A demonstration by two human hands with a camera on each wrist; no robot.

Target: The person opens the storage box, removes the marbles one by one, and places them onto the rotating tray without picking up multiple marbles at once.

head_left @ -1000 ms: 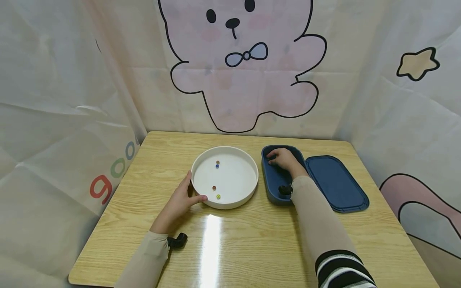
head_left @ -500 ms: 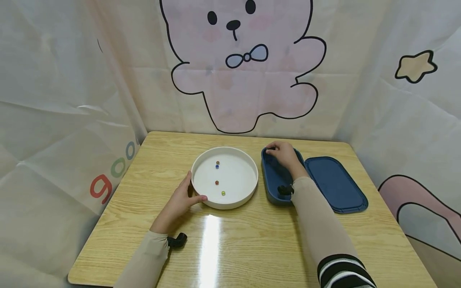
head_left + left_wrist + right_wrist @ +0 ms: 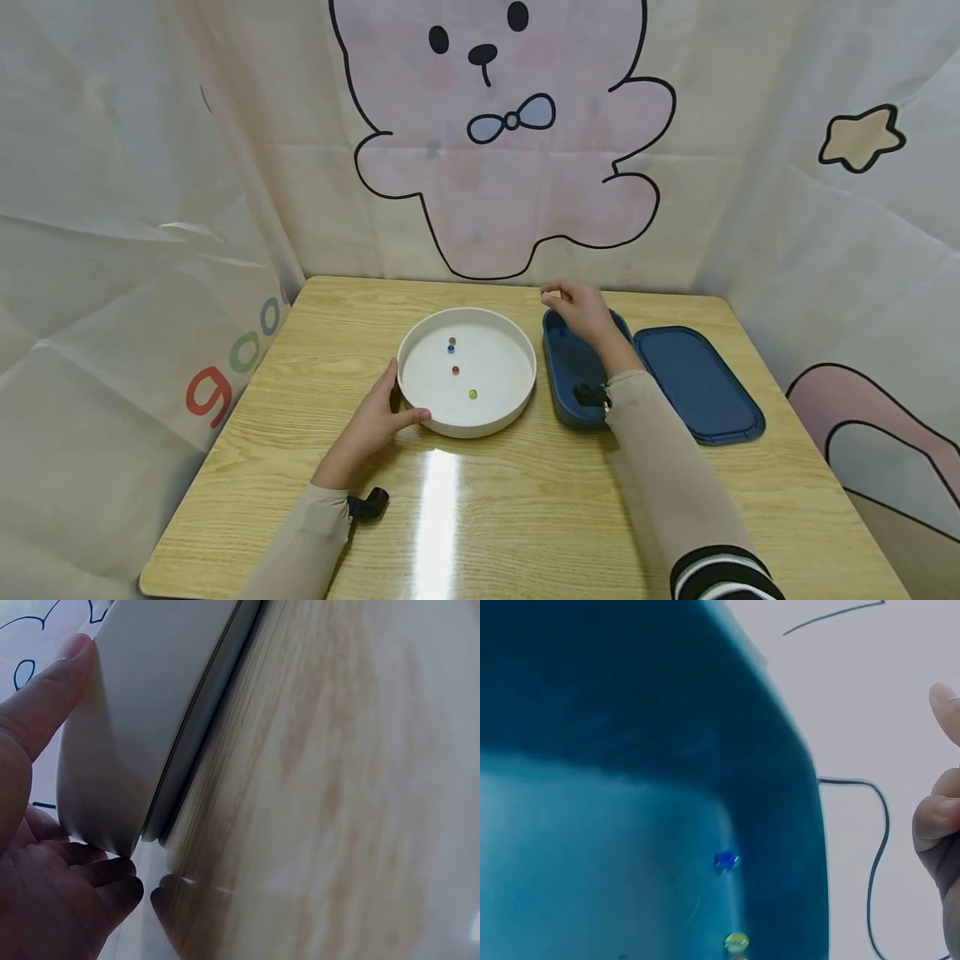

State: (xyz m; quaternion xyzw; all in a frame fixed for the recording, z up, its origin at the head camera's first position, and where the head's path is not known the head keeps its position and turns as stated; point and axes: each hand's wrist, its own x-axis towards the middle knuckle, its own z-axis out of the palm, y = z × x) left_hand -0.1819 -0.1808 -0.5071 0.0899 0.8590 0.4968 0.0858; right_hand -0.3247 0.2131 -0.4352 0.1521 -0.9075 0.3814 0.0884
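Observation:
A white round dish (image 3: 498, 367) stands on the table, holding several small glass marbles, among them a yellow one (image 3: 473, 394) and a blue one (image 3: 451, 349). My left hand (image 3: 372, 423) grips the dish at its near left side, thumb at the near wall, fingers around the left; in the left wrist view its fingers (image 3: 112, 881) curl at the wall's lower edge. My right hand (image 3: 587, 315) is raised over the far left corner of the blue box (image 3: 553, 379), thumb and forefinger pinching a tiny marble, mostly hidden. A blue marble (image 3: 726, 861) and a yellow marble (image 3: 736, 943) lie inside the box.
The box's blue lid (image 3: 701, 383) lies flat to the right of the box. The wooden table (image 3: 517, 508) meets a printed cloth backdrop (image 3: 480, 208) at the back, with cloth on both sides.
My right hand has lifted from inside the box, up and left past its far rim. In the dish, the yellow marble and a reddish-brown one have rolled away and rightward. The left hand stays put.

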